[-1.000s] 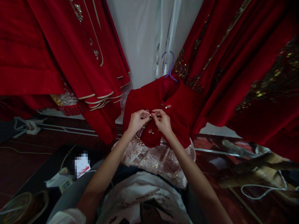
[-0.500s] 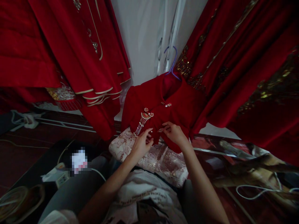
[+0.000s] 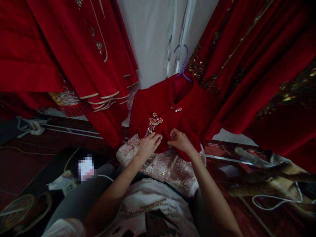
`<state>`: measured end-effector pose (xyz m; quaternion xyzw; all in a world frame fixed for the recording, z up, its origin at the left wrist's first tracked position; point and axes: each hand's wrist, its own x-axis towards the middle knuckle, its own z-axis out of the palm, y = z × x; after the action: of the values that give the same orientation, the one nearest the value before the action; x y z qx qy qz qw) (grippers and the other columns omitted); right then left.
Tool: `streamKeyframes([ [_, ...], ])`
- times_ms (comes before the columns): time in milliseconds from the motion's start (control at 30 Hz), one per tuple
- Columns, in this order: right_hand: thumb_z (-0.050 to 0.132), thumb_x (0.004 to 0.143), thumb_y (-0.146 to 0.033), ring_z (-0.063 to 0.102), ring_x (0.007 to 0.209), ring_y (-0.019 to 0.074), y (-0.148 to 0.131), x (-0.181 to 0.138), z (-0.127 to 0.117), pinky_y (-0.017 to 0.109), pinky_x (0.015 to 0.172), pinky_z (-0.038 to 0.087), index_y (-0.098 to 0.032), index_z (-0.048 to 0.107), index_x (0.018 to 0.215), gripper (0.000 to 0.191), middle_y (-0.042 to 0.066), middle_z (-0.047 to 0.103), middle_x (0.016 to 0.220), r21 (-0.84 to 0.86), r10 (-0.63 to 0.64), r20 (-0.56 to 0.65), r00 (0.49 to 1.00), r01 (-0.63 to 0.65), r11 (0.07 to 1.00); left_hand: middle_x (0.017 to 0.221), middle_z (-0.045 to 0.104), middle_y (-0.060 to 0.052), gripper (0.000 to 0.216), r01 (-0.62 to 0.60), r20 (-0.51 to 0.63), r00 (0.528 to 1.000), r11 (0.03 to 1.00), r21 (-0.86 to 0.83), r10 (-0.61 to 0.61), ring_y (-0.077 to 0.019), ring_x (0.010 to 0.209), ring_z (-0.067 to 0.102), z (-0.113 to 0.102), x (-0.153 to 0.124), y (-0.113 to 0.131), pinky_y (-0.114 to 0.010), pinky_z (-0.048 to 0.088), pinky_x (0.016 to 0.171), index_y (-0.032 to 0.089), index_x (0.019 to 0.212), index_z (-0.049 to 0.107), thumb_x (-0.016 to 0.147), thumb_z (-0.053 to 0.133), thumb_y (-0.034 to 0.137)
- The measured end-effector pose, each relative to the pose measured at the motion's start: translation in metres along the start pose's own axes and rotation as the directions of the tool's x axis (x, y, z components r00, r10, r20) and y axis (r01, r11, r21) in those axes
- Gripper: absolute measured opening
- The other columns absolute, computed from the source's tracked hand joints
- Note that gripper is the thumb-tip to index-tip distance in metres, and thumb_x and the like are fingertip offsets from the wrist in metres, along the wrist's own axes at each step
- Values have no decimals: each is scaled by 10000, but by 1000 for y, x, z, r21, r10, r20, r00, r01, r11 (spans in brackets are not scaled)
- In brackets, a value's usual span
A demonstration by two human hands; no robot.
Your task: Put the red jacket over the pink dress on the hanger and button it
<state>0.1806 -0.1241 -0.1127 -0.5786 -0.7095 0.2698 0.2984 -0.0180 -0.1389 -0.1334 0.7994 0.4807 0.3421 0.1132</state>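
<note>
A small red jacket on a purple hanger lies across my lap over a pale pink embroidered skirt. A gold tasselled brooch and a pearl clasp sit on its front. My left hand and my right hand meet at the jacket's lower front, below the brooch. Both have their fingers pinched on the fabric edge there; what lies between the fingertips is too small to make out.
Red garments with gold trim hang at the left and at the right, with a white wall between them. A white power strip and cables lie on the dark floor at left; a white cable curls at right.
Both hands dropped from the brooch at mid-chest to the jacket's lower front. The brooch now hangs free and in plain sight. The hands have drawn closer together in the last half second.
</note>
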Motion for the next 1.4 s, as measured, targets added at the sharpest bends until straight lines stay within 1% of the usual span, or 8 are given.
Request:
streamKeyframes([
  [100, 657, 619, -189, 546, 595, 119, -7, -1, -5, 216, 562, 393, -213, 500, 758, 211, -47, 575, 664, 152, -48, 35, 998, 42, 988, 816, 684, -7, 145, 95, -68, 990, 953, -288, -119, -115, 698, 651, 6, 2, 1, -219, 528, 679, 225, 961, 689, 852, 594, 215],
  [200, 649, 630, -187, 539, 576, 120, -20, -3, 5, 220, 565, 387, -216, 508, 775, 204, -54, 553, 630, 117, -11, -151, 988, 29, 993, 824, 721, -23, 138, 196, -76, 960, 838, -510, -270, -127, 722, 690, 13, 2, 2, -243, 572, 691, 184, 919, 688, 791, 638, 191],
  [300, 642, 643, -172, 552, 577, 122, -26, -1, 23, 228, 576, 407, -215, 519, 815, 216, -49, 552, 645, 92, 9, -274, 962, 17, 996, 860, 738, -47, 141, 232, -49, 945, 765, -601, -324, -148, 771, 712, 16, 1, 3, -281, 592, 739, 163, 885, 689, 748, 660, 169],
  [467, 698, 609, -162, 630, 629, 118, -17, 4, 34, 230, 600, 501, -190, 550, 872, 303, -16, 623, 762, 334, 62, -95, 994, -27, 942, 847, 744, -54, 140, 230, -70, 934, 737, -636, -351, -160, 786, 718, 18, 2, 0, -293, 599, 744, 159, 873, 696, 735, 674, 174],
  [667, 670, 689, -184, 653, 722, 135, -7, 8, 22, 280, 696, 551, -183, 624, 871, 188, 19, 669, 796, 421, 49, -30, 998, -32, 906, 885, 757, -65, 231, 246, -38, 931, 701, -670, -363, -170, 801, 728, 24, 1, -3, -309, 604, 764, 156, 946, 714, 719, 674, 143],
  [1167, 619, 756, -189, 655, 763, 142, -7, 10, 26, 272, 707, 553, -180, 639, 862, 108, 45, 681, 870, 287, -35, -170, 985, 83, 954, 909, 757, -100, 205, 257, -41, 928, 716, -649, -371, -185, 792, 725, 34, 7, -9, -339, 598, 777, 128, 933, 732, 755, 695, 222],
  [1333, 610, 773, -201, 658, 748, 133, -6, 11, 31, 276, 712, 573, -173, 641, 855, 92, 48, 671, 877, 255, -36, -184, 982, 83, 963, 890, 752, -76, 150, 240, -59, 939, 769, -593, -339, -164, 768, 712, 34, 9, -14, -306, 581, 759, 153, 899, 740, 777, 684, 218],
  [1400, 605, 782, -215, 673, 725, 138, -9, 8, 27, 273, 651, 587, -176, 625, 867, 96, 46, 666, 876, 289, -3, -128, 992, 41, 957, 888, 730, -56, 117, 193, -105, 950, 817, -544, -294, -137, 751, 688, 30, 8, -12, -271, 567, 730, 167, 885, 726, 797, 673, 223],
])
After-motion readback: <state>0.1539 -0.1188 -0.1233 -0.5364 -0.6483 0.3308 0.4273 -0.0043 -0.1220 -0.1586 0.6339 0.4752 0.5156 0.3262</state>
